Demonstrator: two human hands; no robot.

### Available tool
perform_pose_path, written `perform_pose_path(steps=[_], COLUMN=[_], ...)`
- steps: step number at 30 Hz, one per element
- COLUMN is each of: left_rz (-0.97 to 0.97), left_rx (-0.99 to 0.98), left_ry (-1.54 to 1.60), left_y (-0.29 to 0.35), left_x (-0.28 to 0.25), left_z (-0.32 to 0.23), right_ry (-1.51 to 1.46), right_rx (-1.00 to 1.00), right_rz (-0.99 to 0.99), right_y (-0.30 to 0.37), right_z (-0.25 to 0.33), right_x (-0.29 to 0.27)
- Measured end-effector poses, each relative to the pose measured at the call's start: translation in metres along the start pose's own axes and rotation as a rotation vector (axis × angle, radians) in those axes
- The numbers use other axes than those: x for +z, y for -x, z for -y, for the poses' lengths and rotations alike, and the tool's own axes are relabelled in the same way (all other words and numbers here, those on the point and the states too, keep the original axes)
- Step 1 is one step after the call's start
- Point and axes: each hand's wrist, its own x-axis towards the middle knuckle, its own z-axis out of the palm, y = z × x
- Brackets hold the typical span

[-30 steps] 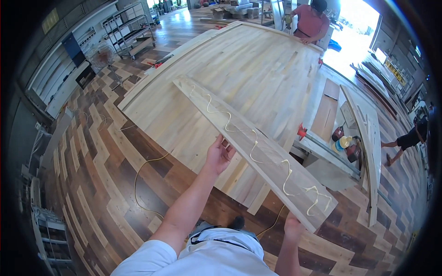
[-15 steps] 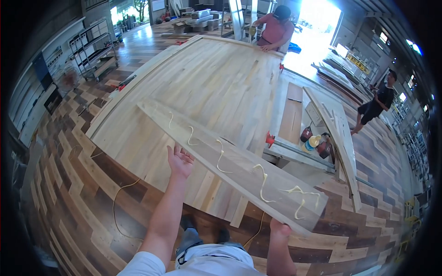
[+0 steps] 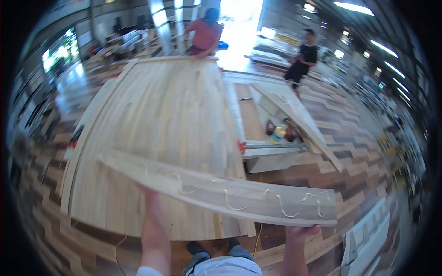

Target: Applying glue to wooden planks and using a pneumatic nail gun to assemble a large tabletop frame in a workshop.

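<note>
Our view has swung round over the last half second, and the board (image 3: 253, 194) now lies flatter across it, glue (image 3: 232, 202) face up. We judge that the work in hand is carrying the board level so the glue stays put.

It sits above the near part of the panel (image 3: 170, 110), its right end reaching past the panel's side over the floor (image 3: 368, 168). Our right hand (image 3: 302, 231) is clamped on the near edge by that end; our left hand (image 3: 148, 189) is beneath the board, too blurred and hidden for us to tell its grip.

We count 1 board, 1 panel, 1 yellow bottle (image 3: 279, 132) and 2 people beyond, 1 in red (image 3: 205, 34) and 1 in black (image 3: 304, 57). Blur keeps us from counting the glue lines.
</note>
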Motion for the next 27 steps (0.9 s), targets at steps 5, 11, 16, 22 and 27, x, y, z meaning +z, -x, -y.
perform_pose_path(steps=[5, 11, 16, 22, 27], left_rz=[-0.139, -0.150, -0.275, -0.186, -0.209], left_rx=[0.213, 0.108, 0.104, 0.304, 0.224], left_ry=[-0.220, -0.076, -0.095, -0.401, -0.359], left_y=[-0.004, 0.016, 0.050, 0.053, 0.077], left_x=[0.067, 0.069, 0.105, 0.078, 0.108], left_z=[0.032, 0.002, -0.007, -0.048, -0.032], right_ry=[0.144, 0.085, -0.018, -0.240, -0.222], right_rx=[0.012, 0.064, 0.097, 0.217, 0.168], right_rz=[-0.287, -0.400, -0.413, -0.294, -0.303], right_y=[0.011, 0.026, 0.033, 0.059, 0.022], right_z=[0.016, 0.007, 0.007, -0.012, 0.002], right_x=[0.023, 0.018, -0.011, -0.068, -0.050])
